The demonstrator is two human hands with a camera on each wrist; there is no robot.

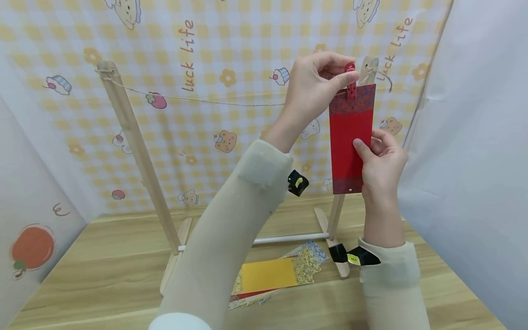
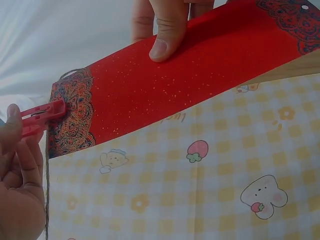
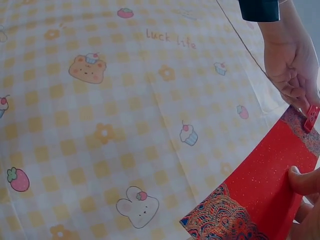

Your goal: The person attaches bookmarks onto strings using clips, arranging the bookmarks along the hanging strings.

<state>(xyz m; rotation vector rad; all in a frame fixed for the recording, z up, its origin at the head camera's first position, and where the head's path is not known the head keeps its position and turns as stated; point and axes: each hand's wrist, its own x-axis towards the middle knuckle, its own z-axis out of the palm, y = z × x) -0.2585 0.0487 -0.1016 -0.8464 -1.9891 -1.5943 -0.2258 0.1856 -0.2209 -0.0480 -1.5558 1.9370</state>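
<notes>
My left hand (image 1: 315,85) pinches a red clothespin (image 1: 351,87) between thumb and fingers. Its jaws sit over the top edge of a red card (image 1: 350,142) with dark patterned bands at both ends. Lower down, my right hand (image 1: 383,160) grips the card's right edge, thumb in front and fingers behind. A thin string (image 1: 214,101) runs along the card's top edge, as the left wrist view shows beside the patterned band (image 2: 72,115). The card hangs upright near the right post (image 1: 368,71).
Two wooden posts, the left one (image 1: 140,146) leaning, stand on feet joined by a white rod (image 1: 288,238). On the wooden table (image 1: 103,275) lie several patterned cards, a yellow card (image 1: 268,275) on top. A checked cloth (image 1: 247,137) hangs behind.
</notes>
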